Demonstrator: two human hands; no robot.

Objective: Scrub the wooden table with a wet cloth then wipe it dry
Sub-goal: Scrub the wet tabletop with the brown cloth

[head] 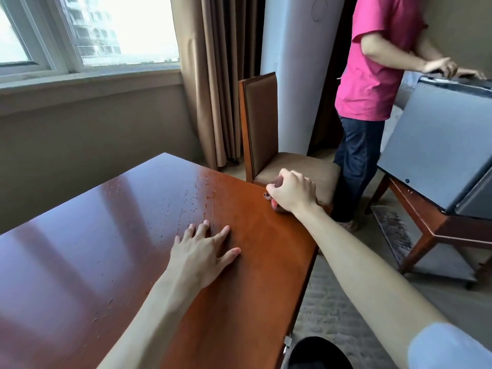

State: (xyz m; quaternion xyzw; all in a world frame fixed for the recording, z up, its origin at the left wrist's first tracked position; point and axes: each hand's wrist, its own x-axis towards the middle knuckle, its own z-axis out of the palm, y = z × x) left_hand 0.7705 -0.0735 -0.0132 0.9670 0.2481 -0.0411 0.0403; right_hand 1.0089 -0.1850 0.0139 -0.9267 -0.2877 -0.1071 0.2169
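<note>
Hotel-ish room: window (80, 33), curtain (213, 75), chair (269, 134), someone in pink (378, 59) at a fridge (439, 145). Table (111, 235) has water beading over the far middle, while the strip by the right edge looks matte, so I'd guess the drying pass is partway done. Right hand (291, 191) is fisted on a cloth (274, 205) at the far right edge, mostly hidden. Left hand (205, 251) lies flat, fingers spread.
</note>
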